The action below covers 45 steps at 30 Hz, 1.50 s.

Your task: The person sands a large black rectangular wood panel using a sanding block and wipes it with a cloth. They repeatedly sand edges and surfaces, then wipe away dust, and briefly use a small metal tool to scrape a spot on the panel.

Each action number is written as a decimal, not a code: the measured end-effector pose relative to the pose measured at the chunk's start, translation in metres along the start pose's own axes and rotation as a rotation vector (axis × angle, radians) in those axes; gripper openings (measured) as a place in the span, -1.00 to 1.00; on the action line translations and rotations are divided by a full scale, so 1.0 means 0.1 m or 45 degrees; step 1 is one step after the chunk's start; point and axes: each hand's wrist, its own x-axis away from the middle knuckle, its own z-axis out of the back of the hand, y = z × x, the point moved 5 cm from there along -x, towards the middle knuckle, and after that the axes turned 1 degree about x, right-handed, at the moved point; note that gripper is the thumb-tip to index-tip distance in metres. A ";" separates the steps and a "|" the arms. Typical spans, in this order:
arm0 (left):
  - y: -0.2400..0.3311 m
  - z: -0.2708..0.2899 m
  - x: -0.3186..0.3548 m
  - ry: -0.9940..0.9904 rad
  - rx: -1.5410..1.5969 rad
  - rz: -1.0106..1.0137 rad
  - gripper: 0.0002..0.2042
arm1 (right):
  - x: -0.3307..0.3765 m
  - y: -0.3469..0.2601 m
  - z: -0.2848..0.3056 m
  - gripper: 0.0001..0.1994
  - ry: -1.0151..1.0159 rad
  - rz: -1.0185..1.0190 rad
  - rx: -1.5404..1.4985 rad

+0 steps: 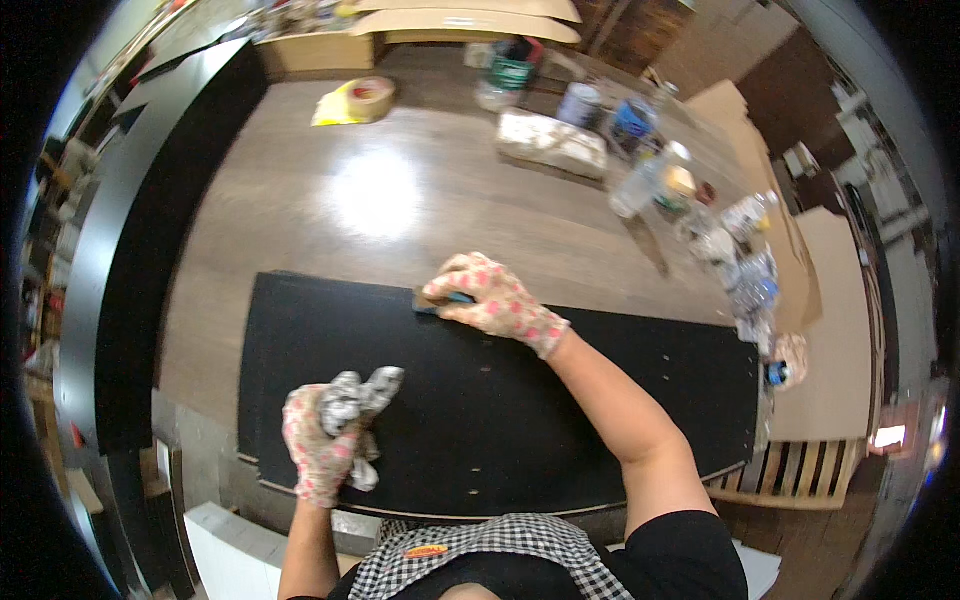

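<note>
A large black panel (540, 410) with a curved near edge lies flat on the table in front of me. My left hand (315, 445), in a pink-spotted glove, is closed around a crumpled black-and-white rag (345, 402) above the panel's left part. At the far edge of the panel, my right hand (498, 302) in a matching glove grips a small brown and dark blue block (427, 300), whose exact kind I cannot make out. Part of that block is hidden by the fingers. Small light marks or holes show on the panel's surface.
Beyond the panel, a roll of tape (371, 98) rests on the wood-grain table (290, 200). A white wrapped bundle (552, 143), a blue tin (634, 120) and a clear bottle (635, 188) stand farther right. Long black boards (150, 220) line the left side. Cardboard (820, 320) is at the right.
</note>
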 end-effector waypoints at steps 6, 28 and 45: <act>0.51 -0.59 -0.05 0.154 0.074 -0.142 -0.66 | 1.94 0.66 1.49 -0.67 0.043 -0.313 0.097; 3.37 -2.64 0.40 -0.489 0.175 -0.420 -0.71 | 5.52 1.40 3.14 -0.68 0.858 -0.582 0.078; 3.62 -2.85 0.41 -0.598 0.186 -0.382 -0.64 | 5.29 1.73 3.21 -0.67 0.963 -0.546 0.249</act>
